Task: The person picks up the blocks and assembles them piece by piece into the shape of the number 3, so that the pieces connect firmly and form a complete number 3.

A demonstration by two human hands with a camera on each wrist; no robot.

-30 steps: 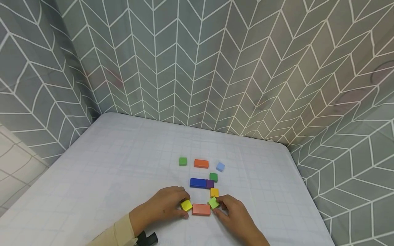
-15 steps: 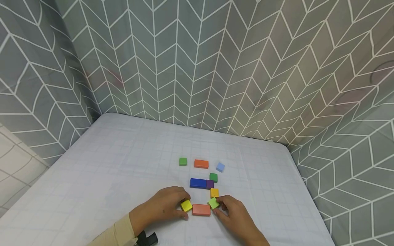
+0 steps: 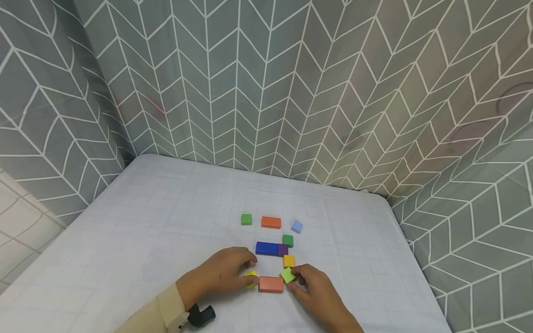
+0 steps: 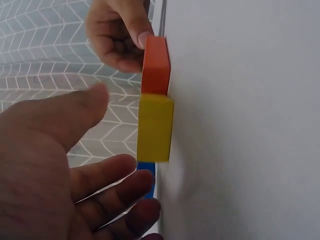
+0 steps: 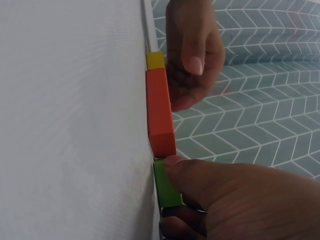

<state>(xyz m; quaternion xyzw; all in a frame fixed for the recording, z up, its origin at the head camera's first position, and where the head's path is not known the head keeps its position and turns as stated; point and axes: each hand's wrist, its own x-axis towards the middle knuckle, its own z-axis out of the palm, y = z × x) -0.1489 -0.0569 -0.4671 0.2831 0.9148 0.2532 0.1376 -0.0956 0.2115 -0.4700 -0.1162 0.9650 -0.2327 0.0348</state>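
Note:
My left hand is beside a yellow block, its thumb and fingers spread and holding nothing; in the head view the thumb partly covers the block. Against one end of a salmon-red rectangular block sits that yellow block. At the other end my right hand pinches a light green block between thumb and fingers, resting on the table. A yellow-orange block lies just beyond the light green one.
Farther up the white-covered table lie a blue block touching a purple block, a dark green block, an orange block, a green block and a light blue block. A patterned curtain surrounds the table.
My left hand has let go of the yellow block, its thumb and fingers parting from it. The right hand keeps its pinch on the light green block. The head view has shifted slightly.

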